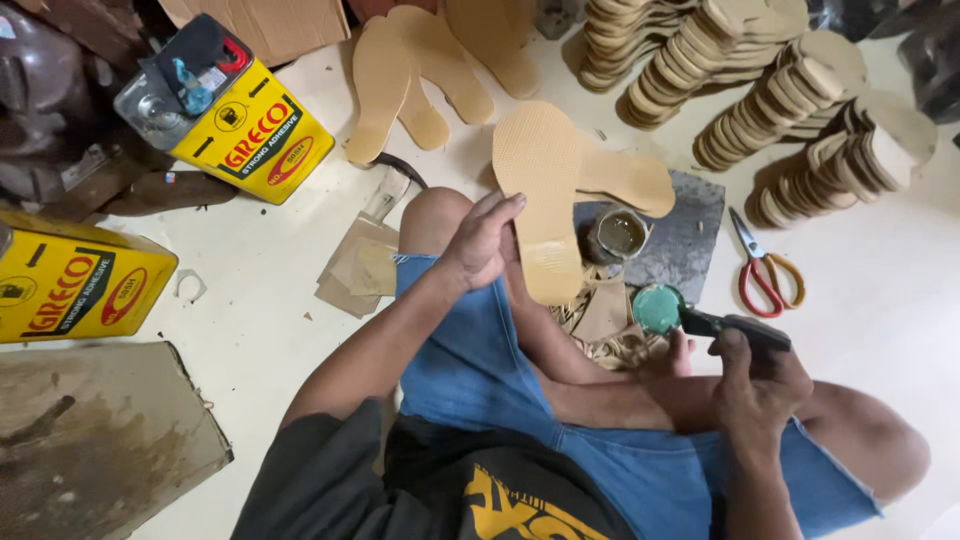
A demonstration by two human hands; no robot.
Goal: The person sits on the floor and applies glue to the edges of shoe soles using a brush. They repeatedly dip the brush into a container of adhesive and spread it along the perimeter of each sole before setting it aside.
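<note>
1. Head view, hands: the left hand (480, 242) grips the near long edge of a tan insole (540, 195), fingers curled over it, holding it tilted above the knee. The right hand (757, 385) is closed around the dark handle of a brush (735, 328), whose head points towards the left hand.
2. Head view, packages: two yellow rectangular adhesive tins carry red-and-black labels. The upper tin (235, 115) lies tilted, up and to the left of the left hand, with its grey lid end turned away. The lower tin (75, 285) lies far to the left of the left hand, cut by the picture edge.
3. Small containers: one round open glue pot (618, 235) sits just right of the held insole; one round green lid (657, 307) lies just beyond the brush tip.
4. Counts: three loose insole cut-outs (420, 70) lie beyond the left hand; one further insole (630, 178) lies crossed under the held one. About four rows of stacked tan soles (790, 95) stand beyond the right hand. One pair of red-handled scissors (760, 268) lies just above the right hand.
5. Edges and room: the grey mat (690, 225) ends between the glue pot and the scissors. Bare pale floor (880, 300) lies open to the right of the scissors. A worn slab (100, 440) closes off the lower-left corner.
</note>
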